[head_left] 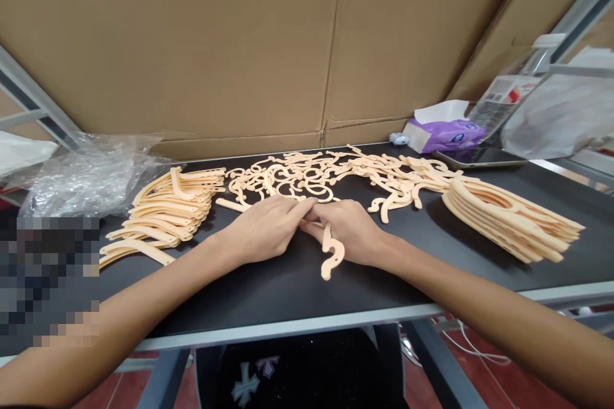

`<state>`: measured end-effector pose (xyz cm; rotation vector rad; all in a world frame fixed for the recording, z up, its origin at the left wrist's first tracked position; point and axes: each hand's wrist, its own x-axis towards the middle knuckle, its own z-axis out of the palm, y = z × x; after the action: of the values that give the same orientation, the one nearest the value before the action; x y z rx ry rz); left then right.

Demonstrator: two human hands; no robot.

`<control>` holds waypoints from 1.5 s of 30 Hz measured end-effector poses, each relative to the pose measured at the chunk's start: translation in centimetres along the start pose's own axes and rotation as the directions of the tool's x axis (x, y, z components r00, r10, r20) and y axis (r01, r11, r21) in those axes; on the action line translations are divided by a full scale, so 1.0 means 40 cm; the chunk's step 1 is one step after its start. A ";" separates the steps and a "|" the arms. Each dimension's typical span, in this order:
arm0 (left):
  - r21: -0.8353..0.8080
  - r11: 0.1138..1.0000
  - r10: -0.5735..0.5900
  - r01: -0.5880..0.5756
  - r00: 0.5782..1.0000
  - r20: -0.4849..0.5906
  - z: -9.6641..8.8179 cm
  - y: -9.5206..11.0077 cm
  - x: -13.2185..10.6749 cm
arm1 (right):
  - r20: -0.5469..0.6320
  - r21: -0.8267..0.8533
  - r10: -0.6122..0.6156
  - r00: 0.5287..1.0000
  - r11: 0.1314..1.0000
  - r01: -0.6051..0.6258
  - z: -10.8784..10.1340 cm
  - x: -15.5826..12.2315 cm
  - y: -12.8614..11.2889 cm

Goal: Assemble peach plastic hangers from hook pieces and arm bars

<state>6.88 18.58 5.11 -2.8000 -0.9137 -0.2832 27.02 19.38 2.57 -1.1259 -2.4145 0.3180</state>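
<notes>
My left hand [267, 228] and my right hand [349, 229] meet fingertip to fingertip at the middle of a black table [268, 297]. Both are closed on a peach plastic hanger piece. Its hook [332, 257] sticks out below my right hand toward me, and a straight end [229, 205] shows past my left hand. Behind my hands lies a loose heap of peach hooks [311, 177]. A stack of hanger bodies [167, 211] sits at the left and another stack [508, 217] at the right.
A large cardboard sheet [268, 45] stands behind the table. Crumpled clear plastic [86, 176] lies at the far left. At the back right are a purple tissue pack [446, 133], a phone [480, 156] and a plastic bag [561, 112].
</notes>
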 end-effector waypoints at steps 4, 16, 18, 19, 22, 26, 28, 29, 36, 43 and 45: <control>-0.023 1.000 -0.005 0.005 1.000 -0.022 0.024 -0.007 -0.001 | -0.002 0.011 -0.017 1.000 1.000 0.017 -0.003 0.000 0.007; 0.046 0.999 0.019 -0.009 0.977 -0.211 0.054 -0.016 -0.021 | -0.331 0.545 0.310 0.891 0.834 -0.088 -0.042 0.008 0.015; 0.090 0.996 0.027 -0.007 0.973 -0.228 0.053 -0.012 -0.022 | -0.299 0.611 0.406 0.864 0.776 -0.153 -0.051 0.015 0.026; 0.107 0.994 0.031 -0.006 0.972 -0.233 0.052 -0.010 -0.022 | -0.258 0.619 0.429 0.866 0.761 -0.192 -0.054 0.018 0.030; 0.139 0.990 0.030 0.001 0.974 -0.226 0.050 -0.006 -0.024 | -0.154 0.537 0.446 0.882 0.787 -0.304 -0.052 0.021 0.037; 0.149 0.989 0.010 0.019 0.981 -0.194 0.048 -0.004 -0.026 | -0.189 0.437 0.371 0.909 0.861 -0.261 -0.043 0.018 0.033; 0.128 0.991 -0.002 0.026 0.983 -0.182 0.048 -0.003 -0.026 | -0.255 0.437 0.315 0.914 0.881 -0.181 -0.042 0.017 0.034; 0.112 0.993 -0.008 0.029 0.984 -0.178 0.048 -0.003 -0.025 | -0.288 0.440 0.298 0.910 0.885 -0.151 -0.043 0.017 0.035; 0.080 0.996 -0.030 0.042 0.989 -0.147 0.047 -0.001 -0.024 | -0.283 0.374 0.231 0.931 0.920 -0.115 -0.055 0.018 0.038; 0.102 0.994 -0.031 0.048 0.986 -0.161 0.049 0.000 -0.021 | -0.229 0.595 0.215 0.949 0.803 -0.039 -0.046 0.021 0.038; 0.111 0.993 -0.031 0.050 0.986 -0.165 0.050 0.002 -0.020 | -0.210 0.616 0.220 0.953 0.786 -0.046 -0.050 0.023 0.040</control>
<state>6.52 18.52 2.99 -2.6117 -0.9195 -0.4437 28.55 21.13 3.98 -0.9569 -1.7830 0.8590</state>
